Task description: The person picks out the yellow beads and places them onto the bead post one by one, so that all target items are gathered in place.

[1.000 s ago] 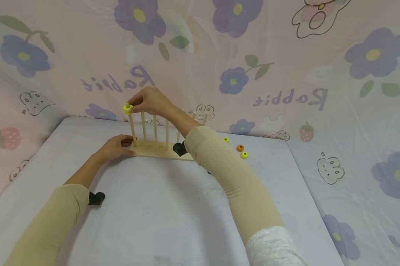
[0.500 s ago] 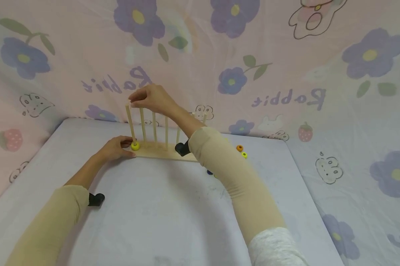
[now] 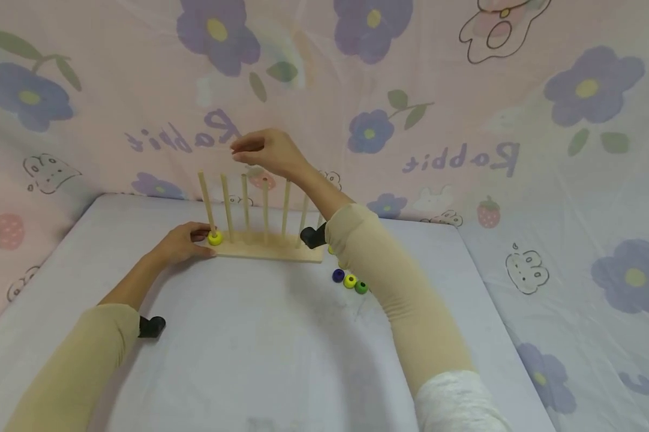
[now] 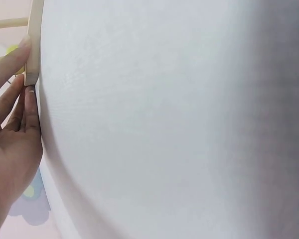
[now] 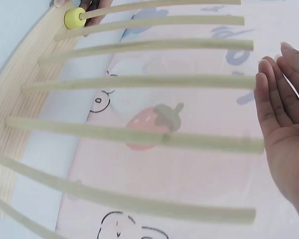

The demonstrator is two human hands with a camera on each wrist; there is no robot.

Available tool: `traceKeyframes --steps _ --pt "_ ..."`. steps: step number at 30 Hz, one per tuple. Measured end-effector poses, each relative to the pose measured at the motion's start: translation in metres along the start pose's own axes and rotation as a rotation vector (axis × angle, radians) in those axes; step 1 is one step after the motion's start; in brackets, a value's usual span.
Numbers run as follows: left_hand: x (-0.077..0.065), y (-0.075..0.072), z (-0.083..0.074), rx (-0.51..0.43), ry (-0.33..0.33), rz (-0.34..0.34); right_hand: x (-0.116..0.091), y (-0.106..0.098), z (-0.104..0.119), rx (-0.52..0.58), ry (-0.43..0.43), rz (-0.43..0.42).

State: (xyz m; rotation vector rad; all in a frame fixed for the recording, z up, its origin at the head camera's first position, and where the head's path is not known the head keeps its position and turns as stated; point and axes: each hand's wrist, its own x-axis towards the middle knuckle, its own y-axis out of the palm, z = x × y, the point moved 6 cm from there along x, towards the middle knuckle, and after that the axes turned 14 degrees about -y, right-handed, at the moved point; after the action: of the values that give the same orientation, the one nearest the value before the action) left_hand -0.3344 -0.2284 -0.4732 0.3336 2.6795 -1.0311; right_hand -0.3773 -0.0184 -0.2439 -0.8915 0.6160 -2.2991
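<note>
A wooden peg rack stands on the table, its pale base [image 3: 270,255] carrying a row of several upright pegs [image 3: 284,207]. One yellow bead [image 3: 215,238] sits at the foot of the leftmost peg and also shows in the right wrist view, a yellow bead [image 5: 74,18] against the base. My left hand [image 3: 181,243] holds the left end of the base between thumb and fingers. Above the peg tops, my right hand [image 3: 273,153] hovers with loosely bent fingers and nothing in them. In the right wrist view that right hand [image 5: 284,99] is beside the peg tips.
Right of the base lie loose beads: a dark blue bead [image 3: 338,276], a yellow bead [image 3: 349,281] and a green bead [image 3: 361,287]. My right forearm [image 3: 400,288] partly hides others. A printed cloth [image 3: 314,90] hangs behind the white table [image 3: 238,360].
The yellow bead left my right fingers and dropped down the leftmost peg to the base. My right hand then moved up and rightward. My left hand stays at the base's end.
</note>
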Motion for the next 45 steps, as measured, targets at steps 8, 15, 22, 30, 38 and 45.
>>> traceKeyframes --steps 8,15,22,30,38,45 --pt "-0.001 0.001 -0.005 0.005 0.026 -0.006 -0.022 -0.023 -0.013 -0.018 0.006 -0.022" --pt "-0.001 0.001 -0.005 0.018 0.038 -0.01 -0.046 -0.045 -0.025 0.036 0.04 -0.088" --pt "-0.001 0.001 -0.007 0.04 0.028 0.001 -0.069 -0.069 -0.042 0.077 0.117 -0.159" --pt "-0.002 0.0 -0.007 0.024 0.036 0.009 -0.092 -0.083 -0.041 0.117 0.14 -0.205" --pt "-0.001 -0.004 -0.01 0.018 0.046 -0.008 -0.118 -0.098 -0.028 0.084 0.159 -0.243" --pt "-0.003 -0.001 -0.007 0.034 0.033 -0.001 -0.146 -0.1 -0.038 0.077 0.168 -0.245"
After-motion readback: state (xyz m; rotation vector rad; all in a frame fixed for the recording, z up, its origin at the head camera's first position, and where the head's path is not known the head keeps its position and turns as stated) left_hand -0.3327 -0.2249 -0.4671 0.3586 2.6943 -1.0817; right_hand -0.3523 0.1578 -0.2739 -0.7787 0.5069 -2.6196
